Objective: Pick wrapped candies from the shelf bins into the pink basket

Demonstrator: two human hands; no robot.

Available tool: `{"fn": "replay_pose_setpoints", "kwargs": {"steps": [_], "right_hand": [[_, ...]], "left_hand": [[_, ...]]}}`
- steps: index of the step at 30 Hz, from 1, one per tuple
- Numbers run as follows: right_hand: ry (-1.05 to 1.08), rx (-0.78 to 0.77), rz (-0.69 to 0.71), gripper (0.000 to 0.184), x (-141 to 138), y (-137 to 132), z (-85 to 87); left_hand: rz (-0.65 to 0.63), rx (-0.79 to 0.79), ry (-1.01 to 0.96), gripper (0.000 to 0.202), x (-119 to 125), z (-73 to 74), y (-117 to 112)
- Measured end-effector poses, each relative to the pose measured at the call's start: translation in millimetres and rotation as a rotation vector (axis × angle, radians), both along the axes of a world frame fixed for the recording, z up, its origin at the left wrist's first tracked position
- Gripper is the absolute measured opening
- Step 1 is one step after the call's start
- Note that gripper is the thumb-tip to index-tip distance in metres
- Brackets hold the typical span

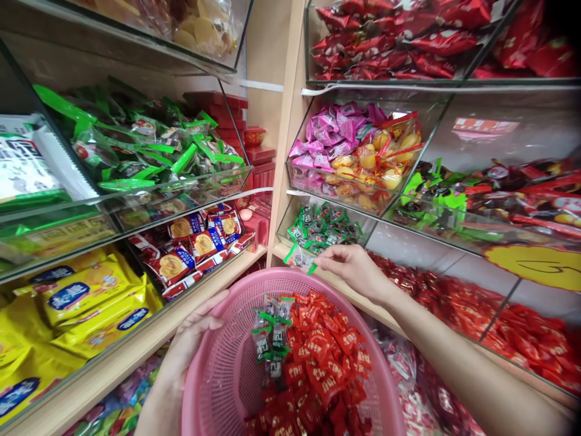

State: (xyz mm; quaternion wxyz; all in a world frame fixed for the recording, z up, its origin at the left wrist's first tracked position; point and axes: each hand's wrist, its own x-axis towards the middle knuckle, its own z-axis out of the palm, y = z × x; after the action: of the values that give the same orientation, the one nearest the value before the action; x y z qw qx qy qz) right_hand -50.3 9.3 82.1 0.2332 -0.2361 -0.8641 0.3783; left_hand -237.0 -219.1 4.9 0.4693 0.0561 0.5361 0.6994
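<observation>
Pink basket, six o'clock: one. Left hand, seven-thirty: one. Right hand, four o'clock: one. Pinched sweet, basket's twelve-o'clock rim: one. Green-ended sweets, basket's eleven: at least four. Red sweets, basket's one to six: dozens, overlapping. Yellow packets, eight o'clock: at least four. Biscuit packets, nine o'clock: at least four. Price card, three o'clock: one.

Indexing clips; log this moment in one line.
left hand: holds pink basket | right hand: holds green-ended packet | basket: red packets, green-ended packets
</observation>
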Motion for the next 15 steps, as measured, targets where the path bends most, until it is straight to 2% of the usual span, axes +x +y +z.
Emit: {"fn": "replay_pose_setpoints", "kwargs": {"steps": [2, 4, 10, 12, 15], "right_hand": [[-0.008, -0.039, 0.024, 0.025, -2.5, -2.9, -10.8], [-0.037, 0.063, 0.014, 0.024, -6.7, -8.7, -22.4], [-0.291, 0.709, 0.019, 0.016, -25.4, -46.6, -49.7], [-0.374, 0.866, 0.034, 0.011, -32.7, -58.6, -56.7], [-0.445, 1.016, 0.052, 0.01, -43.5, -71.1, -67.6]], "left_hand": [[0.015, -0.007, 0.008, 0.067, 1.1, 0.4, -0.9], [0.027, -0.01, 0.021, 0.068, 2.0, 1.0, -1.4], [0.029, -0.019, 0.021, 0.069, 3.3, 4.4, 0.4], [0.039, -0.031, 0.028, 0.069, 3.5, 5.9, 0.8], [0.06, -0.05, 0.048, 0.068, 3.8, 7.0, 0.5]]}}
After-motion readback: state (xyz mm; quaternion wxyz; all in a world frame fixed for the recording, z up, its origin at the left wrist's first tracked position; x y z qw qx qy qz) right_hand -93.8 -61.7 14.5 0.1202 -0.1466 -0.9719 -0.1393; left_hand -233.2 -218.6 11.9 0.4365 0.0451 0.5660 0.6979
